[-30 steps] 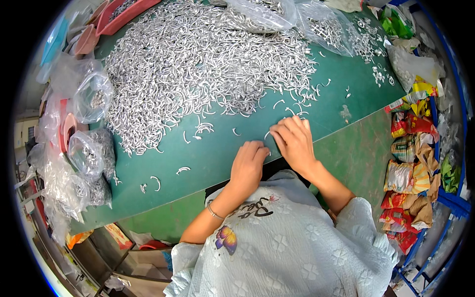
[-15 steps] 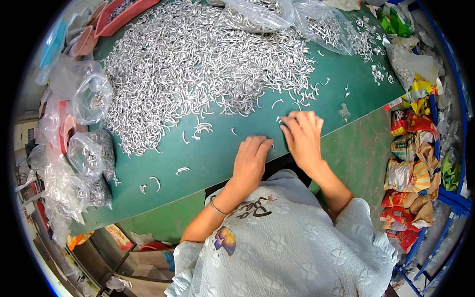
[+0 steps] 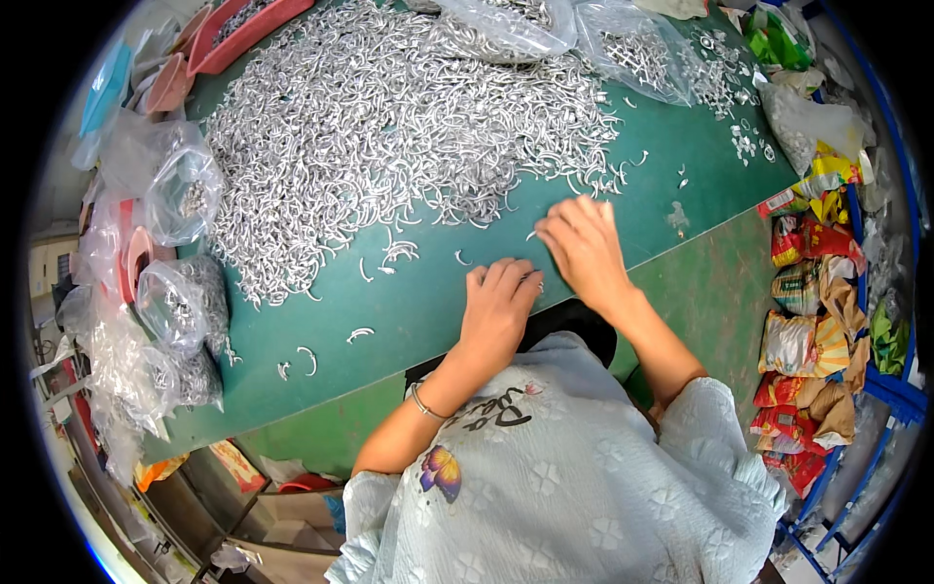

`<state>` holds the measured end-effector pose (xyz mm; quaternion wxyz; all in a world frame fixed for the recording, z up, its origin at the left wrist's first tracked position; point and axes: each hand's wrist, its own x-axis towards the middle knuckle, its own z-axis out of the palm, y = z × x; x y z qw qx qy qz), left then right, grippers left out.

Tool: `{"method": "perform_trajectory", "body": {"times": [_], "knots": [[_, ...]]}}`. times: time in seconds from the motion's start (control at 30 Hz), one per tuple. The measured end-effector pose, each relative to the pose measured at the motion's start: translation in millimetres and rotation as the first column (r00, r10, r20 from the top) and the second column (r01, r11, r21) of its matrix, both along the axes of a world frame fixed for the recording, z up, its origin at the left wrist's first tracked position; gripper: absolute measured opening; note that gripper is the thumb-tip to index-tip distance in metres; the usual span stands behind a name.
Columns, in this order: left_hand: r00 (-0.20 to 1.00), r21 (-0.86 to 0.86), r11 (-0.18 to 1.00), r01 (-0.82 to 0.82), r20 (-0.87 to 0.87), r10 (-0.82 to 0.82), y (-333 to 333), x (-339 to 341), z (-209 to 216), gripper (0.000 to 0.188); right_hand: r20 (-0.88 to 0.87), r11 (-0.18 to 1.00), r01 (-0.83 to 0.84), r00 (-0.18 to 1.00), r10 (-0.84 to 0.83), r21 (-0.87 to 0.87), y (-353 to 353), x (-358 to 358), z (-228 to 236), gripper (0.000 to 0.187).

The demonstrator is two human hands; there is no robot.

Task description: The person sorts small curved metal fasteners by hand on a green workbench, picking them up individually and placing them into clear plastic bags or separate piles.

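A wide heap of small curved silvery metal pieces (image 3: 389, 127) covers much of the green table (image 3: 428, 326). My right hand (image 3: 588, 251) is over the table just below the heap, fingers bent downward, with the tip of a metal piece (image 3: 531, 236) showing at its fingertips. Close by on the left, my left hand (image 3: 498, 310) has its fingers curled together near the table's front edge; whatever they hold is mostly hidden. A single curved piece (image 3: 462, 258) lies just beyond the left hand. Farther left are other loose pieces (image 3: 360, 335).
Clear bags of metal parts (image 3: 185, 302) stand along the left edge, near a red tray (image 3: 229, 39) at the back left. More filled bags (image 3: 632, 58) lie at the back. Colourful packets (image 3: 803, 346) fill a blue rack (image 3: 890, 399) on the right.
My right hand has moved slightly up and left, covering curved pieces that lay below the heap. My left hand has shifted a little, with its fingers more curled.
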<state>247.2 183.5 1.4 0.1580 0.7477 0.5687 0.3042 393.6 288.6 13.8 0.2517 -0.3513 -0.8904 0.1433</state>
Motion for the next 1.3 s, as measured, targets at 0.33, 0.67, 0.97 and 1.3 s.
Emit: {"method": "perform_trajectory", "body": {"times": [0.33,0.67,0.97,1.3], "knots": [[1.0,0.056,0.998,0.002,-0.005,-0.001,6.8,1.7,4.1,0.033,-0.011,0.938,0.339,0.94,-0.341,-0.067,-8.9,37.7,11.3,0.03],[0.997,0.052,0.999,0.011,0.08,-0.015,3.9,1.9,3.3,0.031,0.031,0.974,0.216,0.976,-0.215,-0.064,-21.8,30.3,9.9,0.019],[0.993,0.094,0.989,0.112,0.01,-0.113,11.5,4.0,13.0,0.034,-0.225,0.982,0.131,0.961,-0.159,-0.133,-5.0,31.2,9.8,0.016],[0.995,0.069,0.997,0.036,0.091,-0.042,9.6,5.2,1.9,0.031,0.041,0.917,0.39,0.918,-0.394,0.086,9.8,53.8,5.7,0.016]]}}
